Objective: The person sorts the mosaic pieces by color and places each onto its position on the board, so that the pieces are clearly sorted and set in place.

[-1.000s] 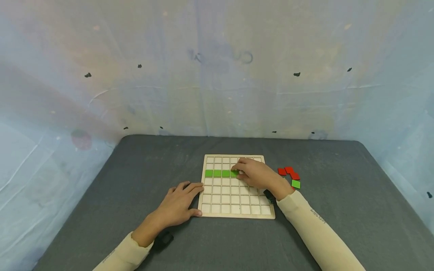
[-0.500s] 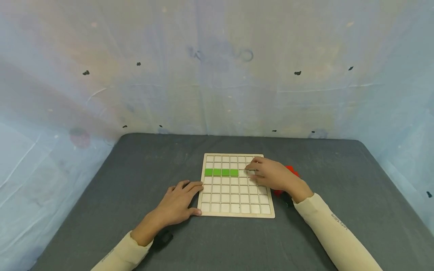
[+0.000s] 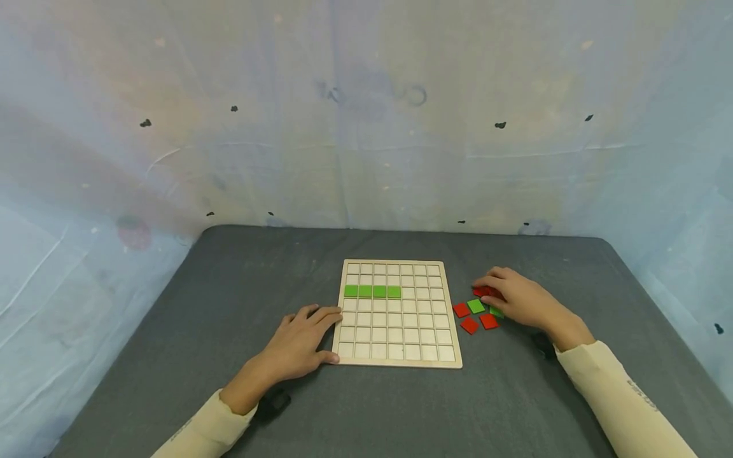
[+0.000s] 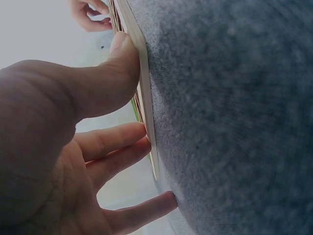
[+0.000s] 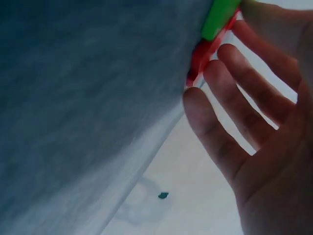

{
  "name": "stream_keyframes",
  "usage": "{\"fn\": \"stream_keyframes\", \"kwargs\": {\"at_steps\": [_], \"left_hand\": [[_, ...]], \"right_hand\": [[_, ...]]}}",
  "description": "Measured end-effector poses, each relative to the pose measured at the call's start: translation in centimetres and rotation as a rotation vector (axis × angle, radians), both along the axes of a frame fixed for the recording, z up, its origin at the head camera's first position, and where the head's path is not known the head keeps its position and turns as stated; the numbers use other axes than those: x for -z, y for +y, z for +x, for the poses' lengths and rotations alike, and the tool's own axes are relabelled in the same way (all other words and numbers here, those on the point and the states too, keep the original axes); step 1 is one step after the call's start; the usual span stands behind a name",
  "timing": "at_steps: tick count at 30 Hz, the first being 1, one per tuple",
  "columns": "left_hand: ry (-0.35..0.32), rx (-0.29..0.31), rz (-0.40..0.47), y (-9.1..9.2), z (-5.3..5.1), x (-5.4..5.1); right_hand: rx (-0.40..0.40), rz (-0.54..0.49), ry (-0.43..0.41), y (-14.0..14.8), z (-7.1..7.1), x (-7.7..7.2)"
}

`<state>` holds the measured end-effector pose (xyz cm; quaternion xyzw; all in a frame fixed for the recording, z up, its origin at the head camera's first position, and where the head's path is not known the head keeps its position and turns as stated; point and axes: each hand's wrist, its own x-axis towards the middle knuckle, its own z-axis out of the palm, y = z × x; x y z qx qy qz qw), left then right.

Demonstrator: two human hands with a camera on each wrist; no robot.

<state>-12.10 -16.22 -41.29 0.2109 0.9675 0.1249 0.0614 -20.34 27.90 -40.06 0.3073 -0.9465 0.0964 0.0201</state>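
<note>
A wooden grid board (image 3: pixel 401 364) lies flat, with a row of green tiles (image 3: pixel 372 291) in its third row from the top. My left hand (image 3: pixel 298 350) touches the board's left edge, thumb and fingers spread; in the left wrist view the thumb of the left hand (image 4: pixel 73 122) lies along the board's side (image 4: pixel 148 107). Right of the board, my right hand (image 3: pixel 518 299) is over loose tiles, its fingertips at red ones (image 3: pixel 480 292). The right wrist view shows the right hand (image 5: pixel 259 112) with loosely bent fingers beside a green tile (image 5: pixel 219 19) and red tiles (image 5: pixel 199 58); the thumb's contact is unclear.
Between board and right hand lie loose red tiles (image 3: pixel 469 326) and a green tile (image 3: pixel 476 306); another green tile (image 3: pixel 495 313) is partly under the hand. Everything rests on a dark grey table (image 3: pixel 275 254), with a pale sheet (image 3: pixel 366 165) hanging behind it.
My right hand has moved right, from the green row and off the board to the loose tiles. The fourth green tile lies in the row, released. The left hand stays put.
</note>
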Motion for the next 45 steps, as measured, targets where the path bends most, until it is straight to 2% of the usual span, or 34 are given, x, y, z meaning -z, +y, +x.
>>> {"fn": "stream_keyframes", "kwargs": {"at_steps": [7, 19, 30, 35, 45], "left_hand": [[-0.007, -0.003, 0.003, 0.0, 0.0, 0.0], [-0.010, -0.015, -0.001, 0.0, 0.1, -0.2], [-0.014, -0.017, 0.003, 0.1, 0.3, -0.2], [-0.023, 0.004, 0.005, 0.3, 0.4, 0.0], [-0.006, 0.000, -0.004, 0.1, 0.4, -0.1]], "right_hand": [[0.039, 0.000, 0.039, 1.1, 1.6, 0.1], [0.017, 0.023, 0.077, 1.7, 4.0, 0.0], [0.064, 0.026, 0.032, 2.0, 4.9, 0.1], [0.080, 0.029, 0.023, 2.3, 5.4, 0.4], [0.055, 0.039, 0.079, 2.0, 5.3, 0.7]]}}
